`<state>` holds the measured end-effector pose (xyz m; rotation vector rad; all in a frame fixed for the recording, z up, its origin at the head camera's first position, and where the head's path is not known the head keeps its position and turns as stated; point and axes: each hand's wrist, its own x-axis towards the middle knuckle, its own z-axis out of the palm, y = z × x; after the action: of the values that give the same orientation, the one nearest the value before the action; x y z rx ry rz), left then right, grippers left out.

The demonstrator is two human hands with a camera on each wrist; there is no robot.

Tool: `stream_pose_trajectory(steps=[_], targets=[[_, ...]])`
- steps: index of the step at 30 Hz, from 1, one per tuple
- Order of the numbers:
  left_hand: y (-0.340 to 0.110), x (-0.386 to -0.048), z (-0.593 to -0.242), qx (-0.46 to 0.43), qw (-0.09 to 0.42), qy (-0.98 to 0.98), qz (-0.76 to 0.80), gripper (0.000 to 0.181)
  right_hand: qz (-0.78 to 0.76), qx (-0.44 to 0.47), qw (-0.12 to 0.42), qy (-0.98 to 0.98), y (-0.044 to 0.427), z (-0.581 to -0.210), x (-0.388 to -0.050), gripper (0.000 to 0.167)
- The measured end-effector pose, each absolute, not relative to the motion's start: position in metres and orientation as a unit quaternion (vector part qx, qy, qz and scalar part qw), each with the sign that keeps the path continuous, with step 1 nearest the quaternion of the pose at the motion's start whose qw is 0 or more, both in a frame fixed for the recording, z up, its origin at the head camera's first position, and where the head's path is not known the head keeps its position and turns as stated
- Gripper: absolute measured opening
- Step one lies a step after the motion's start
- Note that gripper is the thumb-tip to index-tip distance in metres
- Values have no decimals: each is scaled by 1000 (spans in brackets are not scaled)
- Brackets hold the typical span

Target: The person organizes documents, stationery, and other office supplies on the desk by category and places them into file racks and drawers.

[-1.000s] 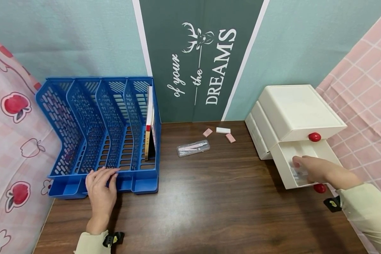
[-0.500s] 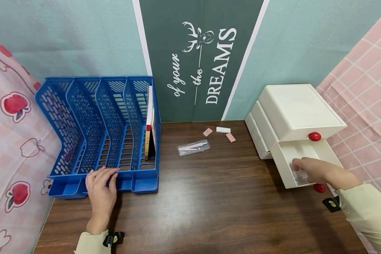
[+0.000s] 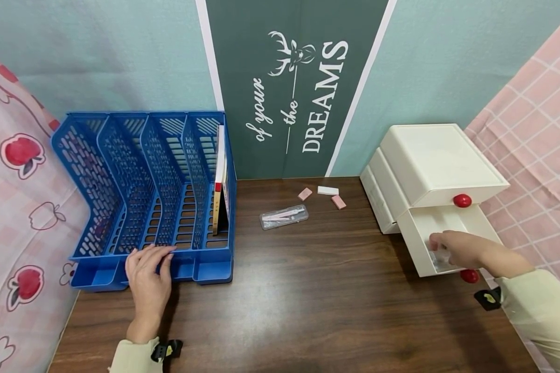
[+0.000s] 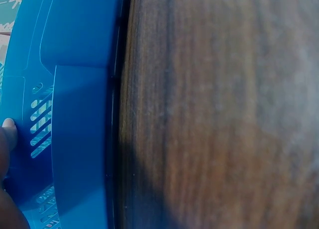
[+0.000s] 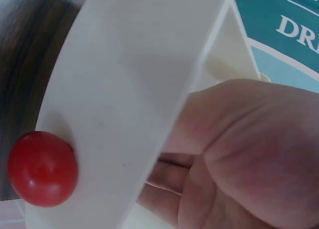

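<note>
My left hand rests on the front rim of a blue desktop file rack, its fingers bent over the edge. In the left wrist view, a fingertip touches the blue plastic. On the right, my right hand reaches down into the pulled-out drawer of a white drawer box. Something clear and shiny lies under that hand; its kind is unclear. The right wrist view shows bent fingers behind the drawer front, their tips hidden, so any hold on the clear thing cannot be seen.
On the brown table lie a clear case with a drawing compass, two pink erasers and a white eraser. Books stand in the rack's right compartment. The drawer front bears a red knob.
Both hands stay almost where they were. Under my right hand, the clear thing's visible outline has shifted slightly within the drawer.
</note>
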<state>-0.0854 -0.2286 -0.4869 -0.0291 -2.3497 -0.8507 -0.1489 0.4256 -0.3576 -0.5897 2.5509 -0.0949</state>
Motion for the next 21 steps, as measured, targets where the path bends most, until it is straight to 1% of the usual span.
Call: stream_pose_trajectory(steps=[5, 12, 16, 19, 21], targets=[[-229, -85, -487, -10, 317, -891, -325, 12, -54, -240, 217, 945, 432, -354, -152, 33], [-228, -86, -488, -9, 320, -891, -324, 13, -61, -229, 166, 957, 434, -335, -155, 30], [-229, -86, -488, -15, 332, -886, -324, 14, -63, -216, 149, 963, 430, -321, -154, 26], [-229, -86, -489, -19, 337, -883, -326, 15, -56, -205, 133, 968, 425, -312, -153, 26], [-229, -86, -489, -20, 336, -883, -327, 15, -55, -213, 106, 970, 423, -308, -152, 28]])
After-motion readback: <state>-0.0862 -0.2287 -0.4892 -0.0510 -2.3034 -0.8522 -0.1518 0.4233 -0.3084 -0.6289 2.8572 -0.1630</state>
